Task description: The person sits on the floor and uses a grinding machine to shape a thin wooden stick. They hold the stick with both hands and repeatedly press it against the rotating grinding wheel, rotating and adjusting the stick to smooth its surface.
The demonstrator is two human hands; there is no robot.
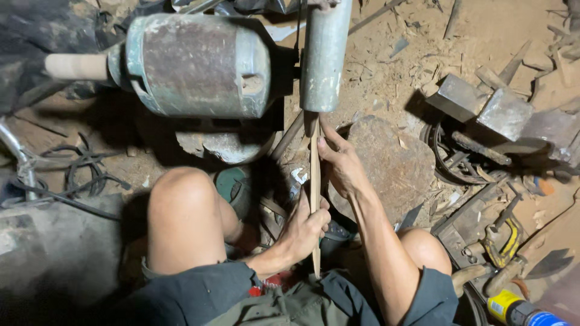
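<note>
I grip 1 long thin wooden stick (315, 181) with 2 hands, my left hand (307, 228) clamped around its lower part near my lap and my right hand (342, 164) pinching it higher up, just below the grinding wheel (325, 54) that its top end touches. It looks light, stiff and dry but thin enough to snap, so I judge a hold at 2 spread points suits it. Beyond my left hand sits 1 motor (196, 65), and 2 metal blocks (480, 104) lie well off past my right hand.
</note>
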